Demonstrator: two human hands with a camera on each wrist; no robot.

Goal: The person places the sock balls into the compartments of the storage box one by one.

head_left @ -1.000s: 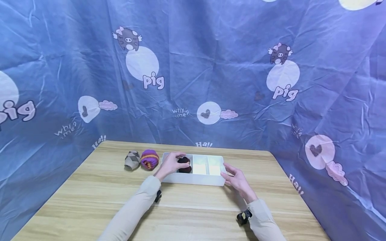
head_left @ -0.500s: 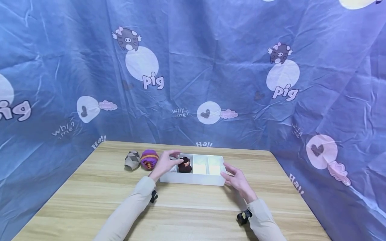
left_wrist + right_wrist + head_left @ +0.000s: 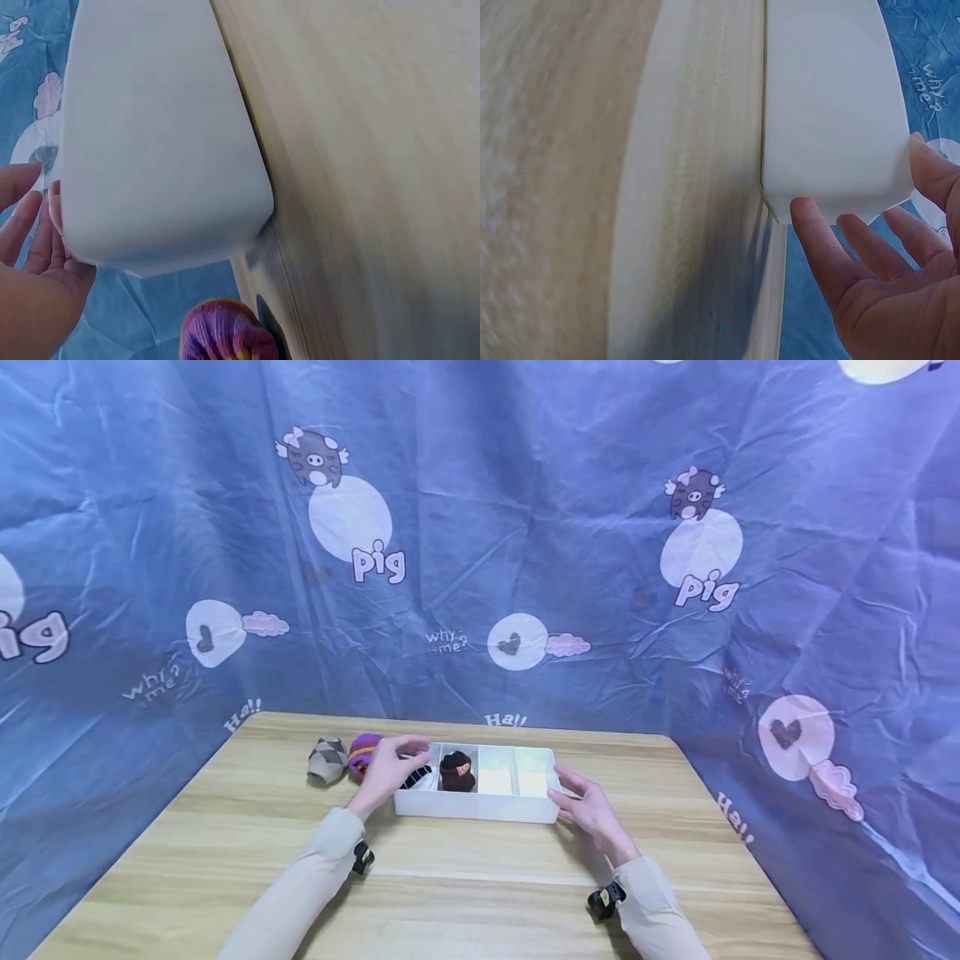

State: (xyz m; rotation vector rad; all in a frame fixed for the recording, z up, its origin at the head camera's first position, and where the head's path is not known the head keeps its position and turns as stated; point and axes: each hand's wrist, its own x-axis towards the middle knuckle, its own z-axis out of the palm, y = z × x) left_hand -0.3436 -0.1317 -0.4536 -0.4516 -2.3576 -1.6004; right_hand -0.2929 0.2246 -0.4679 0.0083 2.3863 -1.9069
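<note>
A white box with a row of compartments stands on the table. In its leftmost compartment lies a black-and-white bundle, partly behind my left hand; a dark brown bundle sits in the compartment beside it. My left hand is over the box's left end, fingers loosely extended, with nothing visible between them. In the left wrist view its fingers are beside the box. My right hand rests with spread fingers against the right end; the right wrist view shows fingertips touching the box.
Left of the box, a purple-and-orange striped bundle is partly covered by my left hand, with a grey checked bundle beside it. A blue printed cloth hangs behind the wooden table.
My left hand has moved left from the brown bundle toward the box's left end, uncovering the brown bundle and part of the black-and-white one. My right hand has stayed at the right end.
</note>
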